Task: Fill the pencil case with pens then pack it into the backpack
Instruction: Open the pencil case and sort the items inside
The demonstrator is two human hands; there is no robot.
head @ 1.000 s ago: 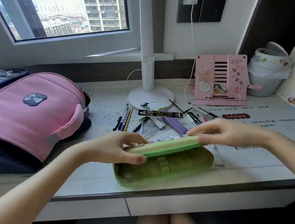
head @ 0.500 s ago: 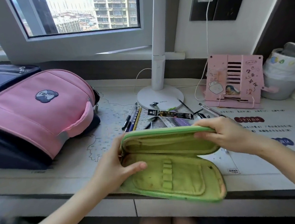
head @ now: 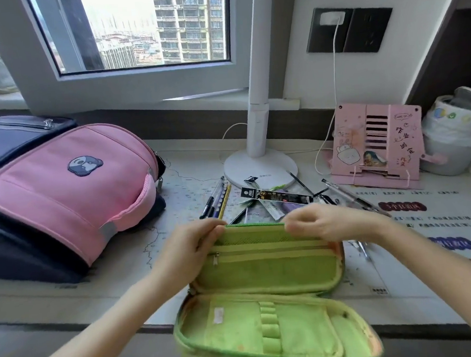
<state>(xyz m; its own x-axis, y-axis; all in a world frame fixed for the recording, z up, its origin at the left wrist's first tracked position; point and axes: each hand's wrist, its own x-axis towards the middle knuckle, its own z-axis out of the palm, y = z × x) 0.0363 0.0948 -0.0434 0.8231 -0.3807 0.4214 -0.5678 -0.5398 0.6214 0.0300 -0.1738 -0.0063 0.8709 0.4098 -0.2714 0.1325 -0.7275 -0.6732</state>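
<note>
Both left hand and right hand pinch the case lid, which we spread wide for pens

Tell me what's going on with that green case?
A person holds a green fabric pencil case open at the front edge of the desk. The left hand and the right hand each pinch the top rim of its raised half, spreading it wide. No pens show in its pockets or loops yet. The loose pens and pencils lie scattered behind it, by the round white lamp base. The pink and navy backpack lies to the left.
</note>
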